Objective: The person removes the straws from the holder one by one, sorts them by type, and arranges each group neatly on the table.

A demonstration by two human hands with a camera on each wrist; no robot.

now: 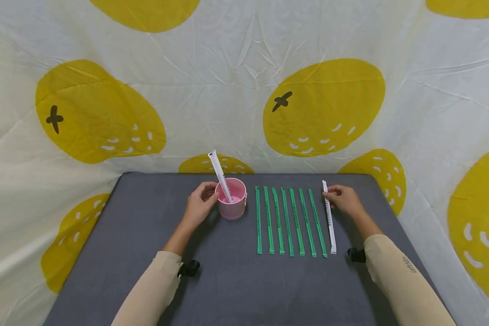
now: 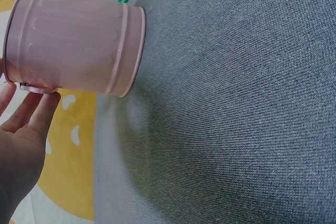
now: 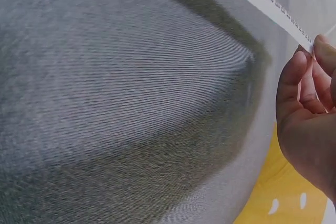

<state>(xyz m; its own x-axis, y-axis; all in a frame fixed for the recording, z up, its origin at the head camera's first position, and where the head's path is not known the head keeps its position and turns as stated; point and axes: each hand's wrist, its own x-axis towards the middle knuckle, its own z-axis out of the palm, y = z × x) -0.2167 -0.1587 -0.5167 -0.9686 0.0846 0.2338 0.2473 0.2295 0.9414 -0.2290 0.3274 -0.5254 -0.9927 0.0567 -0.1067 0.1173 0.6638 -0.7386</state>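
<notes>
A small pink metal bucket [image 1: 232,209] stands upright on the table, with white wrapped straw packaging [image 1: 220,174] leaning out of it to the left; whether that is one straw or several I cannot tell. My left hand [image 1: 201,202] grips the bucket's left side near the rim, its fingers against a small side handle [image 2: 39,88] in the left wrist view. On the right, a white paper-wrapped straw [image 1: 329,222] is pinched near its far end between the thumb and fingers of my right hand [image 1: 344,199]. Dark print runs along its wrapper [image 3: 283,11].
Several green wrapped straws [image 1: 287,222] lie side by side in a row between the bucket and the white straw. The dark grey table [image 1: 244,290] ends at a white cloth [image 1: 228,104] printed with yellow fruit.
</notes>
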